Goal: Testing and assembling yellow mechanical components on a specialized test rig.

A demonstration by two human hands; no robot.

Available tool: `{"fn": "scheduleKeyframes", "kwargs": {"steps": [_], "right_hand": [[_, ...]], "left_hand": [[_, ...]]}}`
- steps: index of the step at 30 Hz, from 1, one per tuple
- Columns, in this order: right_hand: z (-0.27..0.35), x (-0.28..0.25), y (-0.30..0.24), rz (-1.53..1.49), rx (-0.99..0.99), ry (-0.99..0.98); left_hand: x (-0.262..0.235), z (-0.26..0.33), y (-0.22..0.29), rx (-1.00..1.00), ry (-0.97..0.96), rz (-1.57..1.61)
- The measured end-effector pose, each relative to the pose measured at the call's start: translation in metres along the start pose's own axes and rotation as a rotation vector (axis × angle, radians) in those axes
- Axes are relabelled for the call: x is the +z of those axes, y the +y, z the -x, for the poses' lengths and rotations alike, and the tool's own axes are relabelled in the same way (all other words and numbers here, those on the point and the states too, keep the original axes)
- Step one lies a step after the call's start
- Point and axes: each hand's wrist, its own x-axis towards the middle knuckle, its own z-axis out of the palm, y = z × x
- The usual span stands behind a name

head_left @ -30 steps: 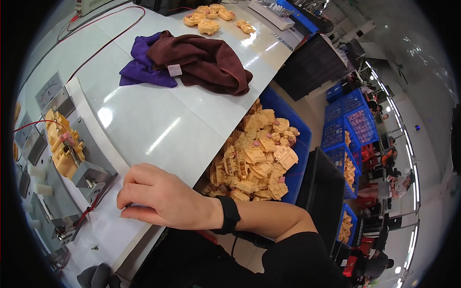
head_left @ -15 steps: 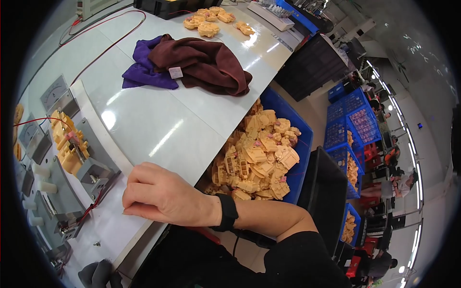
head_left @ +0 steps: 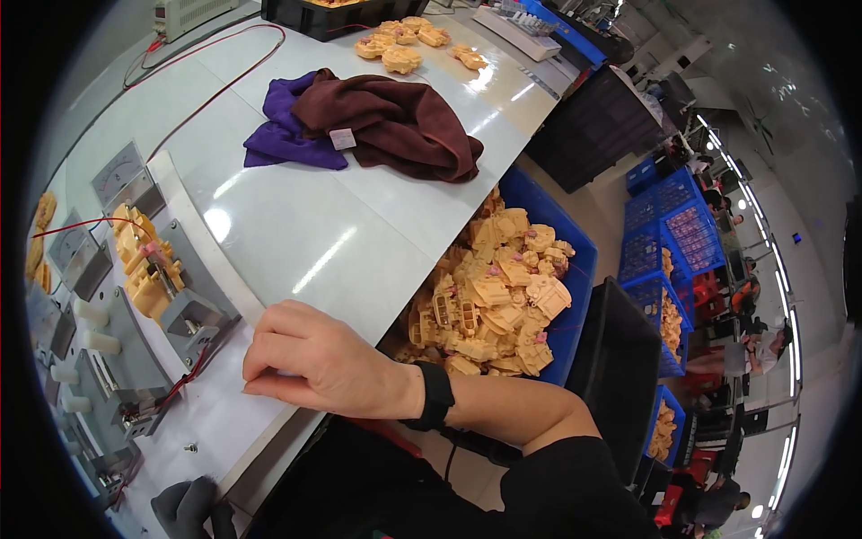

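Fingers of my right hand curl flat on the white bench, holding nothing I can see; left hand out of view. Fixture sits at 9 o'clock, its red wire touching-close: snag risk if I sweep leftward.

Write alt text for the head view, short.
One hand, the right hand, with a black wristband, rests fingers curled on the white worktable's edge, beside a grey test fixture holding a yellow plastic part. A blue bin of yellow plastic parts sits below; brown and purple cloths lie farther back.
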Motion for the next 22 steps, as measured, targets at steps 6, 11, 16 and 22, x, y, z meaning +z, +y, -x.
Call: {"fn": "scheduleKeyframes", "kwargs": {"steps": [6,11,16,22], "right_hand": [[-0.002,0.003,0.001,-0.030,0.023,-0.017],[-0.008,0.007,-0.006,0.060,-0.028,-0.066],[0.003,-0.008,-0.011,0.097,0.136,-0.084],[-0.003,-0.003,-0.017,0.073,0.138,-0.112]], "left_hand": [[-0.005,0.003,-0.009,-0.022,-0.033,-0.011],[0.004,0.016,-0.001,-0.076,0.181,0.056],[0.011,-0.003,0.004,-0.017,0.163,0.015],[-0.002,0.001,0.008,-0.066,0.135,0.029]]}}
